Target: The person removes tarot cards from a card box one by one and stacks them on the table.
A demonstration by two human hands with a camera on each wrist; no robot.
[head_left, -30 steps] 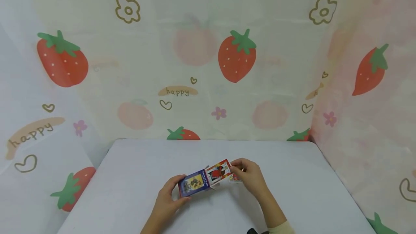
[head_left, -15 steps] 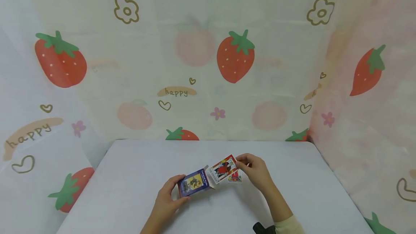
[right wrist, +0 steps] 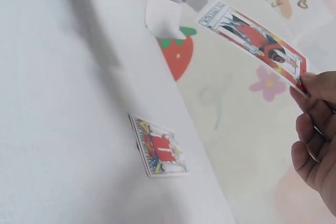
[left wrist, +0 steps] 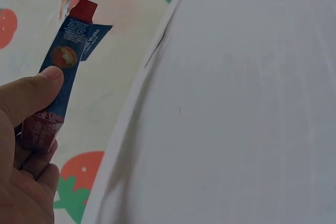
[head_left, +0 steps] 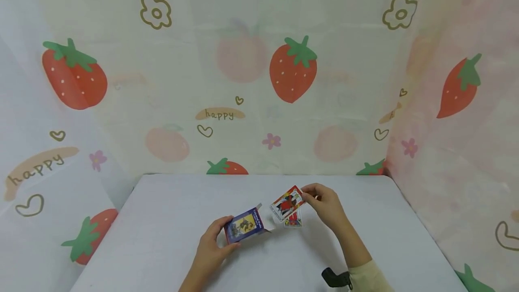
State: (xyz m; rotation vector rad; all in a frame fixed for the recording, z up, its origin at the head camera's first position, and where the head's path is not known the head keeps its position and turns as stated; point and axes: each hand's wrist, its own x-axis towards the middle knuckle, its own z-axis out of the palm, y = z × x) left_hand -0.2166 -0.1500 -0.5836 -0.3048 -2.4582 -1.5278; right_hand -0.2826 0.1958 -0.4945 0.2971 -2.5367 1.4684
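My left hand (head_left: 212, 249) grips a blue card box (head_left: 244, 225) by its sides, thumb on the near edge; its flaps stand open toward the right. In the left wrist view the box (left wrist: 65, 59) shows a narrow printed side and a red flap. Between thumb and finger my right hand (head_left: 324, 202) pinches a red-bordered picture card (head_left: 287, 203) by its far end, just beyond the box's open end. Below that card a small stack of cards (head_left: 293, 221) lies face up on the table, seen whole in the right wrist view as a stack (right wrist: 163, 148).
A white-covered table (head_left: 170, 211) spreads under both hands. Behind and beside it hang sheets (head_left: 243, 89) printed with strawberries. A black device (head_left: 336, 277) sits at my right wrist, by the pale sleeve (head_left: 369, 276).
The card has come fully out of the box, drawn up and to the right by my right hand. My left hand and the box have barely moved.
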